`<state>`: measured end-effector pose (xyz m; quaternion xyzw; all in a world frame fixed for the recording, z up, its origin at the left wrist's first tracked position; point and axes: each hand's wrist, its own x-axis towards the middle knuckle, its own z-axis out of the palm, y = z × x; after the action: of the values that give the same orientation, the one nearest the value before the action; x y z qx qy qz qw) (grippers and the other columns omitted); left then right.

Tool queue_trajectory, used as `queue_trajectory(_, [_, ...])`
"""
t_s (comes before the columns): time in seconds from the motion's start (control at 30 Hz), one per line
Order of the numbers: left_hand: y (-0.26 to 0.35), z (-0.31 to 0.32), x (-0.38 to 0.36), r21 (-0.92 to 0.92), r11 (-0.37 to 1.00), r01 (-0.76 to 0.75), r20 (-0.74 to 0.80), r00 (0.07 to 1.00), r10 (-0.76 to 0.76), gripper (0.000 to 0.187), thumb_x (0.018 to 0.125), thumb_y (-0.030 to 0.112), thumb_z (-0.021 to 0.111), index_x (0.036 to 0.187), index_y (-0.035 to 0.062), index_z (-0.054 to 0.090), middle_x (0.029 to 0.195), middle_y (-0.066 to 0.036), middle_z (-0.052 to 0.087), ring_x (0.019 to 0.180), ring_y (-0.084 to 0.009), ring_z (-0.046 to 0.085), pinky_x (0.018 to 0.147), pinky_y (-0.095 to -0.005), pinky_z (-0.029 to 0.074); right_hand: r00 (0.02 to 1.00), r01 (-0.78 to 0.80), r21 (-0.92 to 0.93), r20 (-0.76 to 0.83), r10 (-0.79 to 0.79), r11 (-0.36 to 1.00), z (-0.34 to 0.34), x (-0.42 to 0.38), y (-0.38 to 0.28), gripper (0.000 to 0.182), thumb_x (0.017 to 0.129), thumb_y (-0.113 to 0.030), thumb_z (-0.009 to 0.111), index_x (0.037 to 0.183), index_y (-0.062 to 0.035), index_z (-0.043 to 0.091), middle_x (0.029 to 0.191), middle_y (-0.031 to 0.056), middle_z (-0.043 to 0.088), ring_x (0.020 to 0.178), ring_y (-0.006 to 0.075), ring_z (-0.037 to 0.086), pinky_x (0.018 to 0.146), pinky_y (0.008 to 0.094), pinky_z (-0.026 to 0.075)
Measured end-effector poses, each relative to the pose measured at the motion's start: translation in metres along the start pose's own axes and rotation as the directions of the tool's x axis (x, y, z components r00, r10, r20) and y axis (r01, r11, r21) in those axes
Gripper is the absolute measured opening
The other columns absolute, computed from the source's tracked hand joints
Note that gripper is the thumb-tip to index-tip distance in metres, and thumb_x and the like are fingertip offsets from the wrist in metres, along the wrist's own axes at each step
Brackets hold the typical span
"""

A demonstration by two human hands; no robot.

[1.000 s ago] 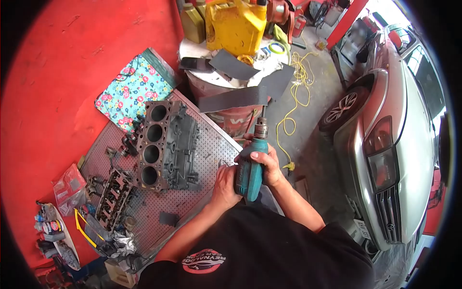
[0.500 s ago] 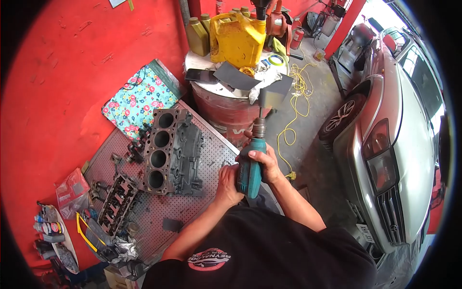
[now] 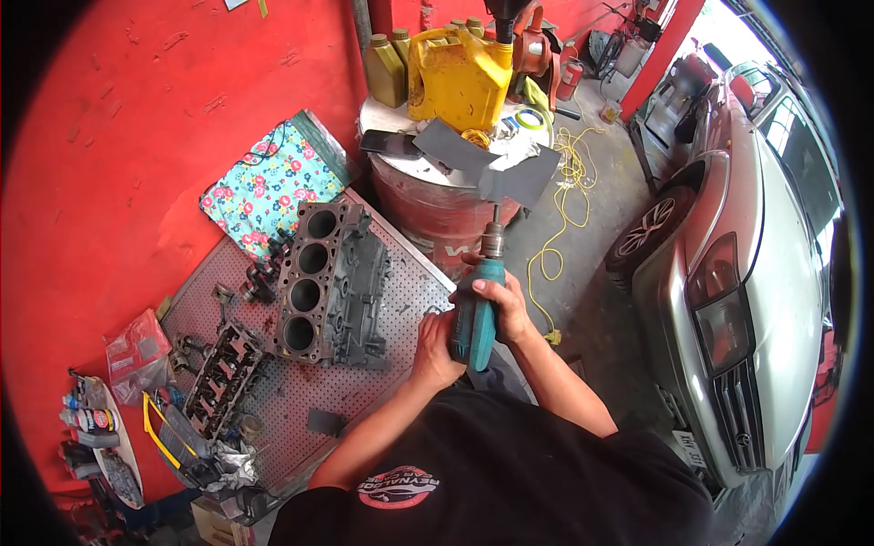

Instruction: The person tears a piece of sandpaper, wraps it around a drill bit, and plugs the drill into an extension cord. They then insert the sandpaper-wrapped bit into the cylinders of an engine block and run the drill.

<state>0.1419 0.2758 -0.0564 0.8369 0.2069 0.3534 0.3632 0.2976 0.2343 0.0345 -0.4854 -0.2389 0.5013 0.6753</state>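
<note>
A teal power drill [image 3: 477, 318] points away from me, between my two hands. My left hand [image 3: 437, 350] is closed at its lower left side, with the fingers partly hidden behind it. My right hand [image 3: 506, 308] wraps round the drill's body from the right, thumb on top. From the metal chuck [image 3: 492, 241] a thin shaft runs to a blurred greyish piece [image 3: 492, 186] at the tip. That piece appears in front of dark sheets that look like sandpaper [image 3: 457, 146]. Left of the drill, an engine block [image 3: 330, 287] with several open cylinder bores lies on the perforated metal table [image 3: 401, 305].
A red drum [image 3: 410, 198] beyond the drill bears a yellow jug [image 3: 460, 82] and a phone [image 3: 390, 143]. A cylinder head [image 3: 223, 371] lies on the table's left. Yellow cord [image 3: 544, 255] trails over the floor. A silver car [image 3: 765, 227] stands at right.
The view has shifted slightly, so the surroundings sit a little lower and further right. Greyish material at the drill's tip looks more smeared now. Both hands keep their hold on the drill.
</note>
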Motion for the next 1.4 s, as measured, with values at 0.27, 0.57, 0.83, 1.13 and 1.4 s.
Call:
queue_trajectory(0.27, [0.029,-0.050,-0.027,0.073,0.991,0.107,-0.004,0.994,-0.107,0.058,0.066,0.011,0.080,0.117,-0.0030,0.056,0.105,-0.021,0.062,0.099,-0.0409,0.060,0.091,-0.0474,0.048,0.980,-0.201,0.286,0.068,0.190,0.937,0.022,-0.007,0.025,0.056,0.084,-0.032,0.067,0.128,0.0004,0.053,0.095,0.0152,0.063,0.086,0.0295,0.071,0.074,0.0399,0.059])
queue_trajectory(0.57, [0.053,-0.079,-0.092,0.242,0.874,0.421,-0.138,0.907,-0.398,0.065,0.066,0.021,0.079,0.122,-0.0033,0.056,0.104,-0.017,0.062,0.101,-0.0368,0.059,0.094,-0.0455,0.048,0.823,-0.519,0.165,0.363,0.437,0.839,0.067,-0.006,0.055,0.055,0.084,-0.039,0.068,0.125,-0.0053,0.053,0.115,0.0149,0.061,0.098,0.0345,0.068,0.081,0.0466,0.059])
queue_trajectory(0.83, [0.123,-0.117,-0.084,0.200,0.686,0.700,-0.305,0.709,-0.635,0.065,0.061,0.013,0.080,0.120,-0.0027,0.059,0.108,-0.020,0.066,0.099,-0.0396,0.062,0.091,-0.0485,0.050,0.501,-0.797,0.080,0.642,0.580,0.599,0.101,0.006,0.050,0.060,0.084,-0.030,0.075,0.132,-0.0053,0.048,0.129,0.0164,0.058,0.113,0.0362,0.064,0.097,0.0534,0.054])
queue_trajectory(1.13, [0.181,-0.146,-0.123,-0.400,0.326,0.856,-0.436,0.135,-0.890,0.062,0.070,0.010,0.082,0.128,0.0018,0.060,0.108,-0.009,0.068,0.091,-0.0271,0.067,0.082,-0.0393,0.054,0.237,-0.748,-0.158,0.843,0.482,0.645,0.158,-0.006,0.054,0.058,0.095,-0.022,0.071,0.141,-0.0033,0.043,0.137,0.0113,0.056,0.128,0.0268,0.057,0.109,0.0451,0.045])
queue_trajectory(1.4, [0.150,-0.185,-0.185,-0.857,0.508,-0.088,-0.515,0.092,-0.852,0.095,0.077,0.017,0.073,0.159,0.0095,0.024,0.162,-0.009,0.029,0.147,-0.0237,0.033,0.121,-0.0413,0.030,0.371,0.112,0.003,0.928,-0.045,0.994,0.290,-0.033,0.058,0.074,0.086,-0.037,0.078,0.139,0.0030,0.045,0.122,0.0252,0.065,0.109,0.0430,0.064,0.099,0.0504,0.049])
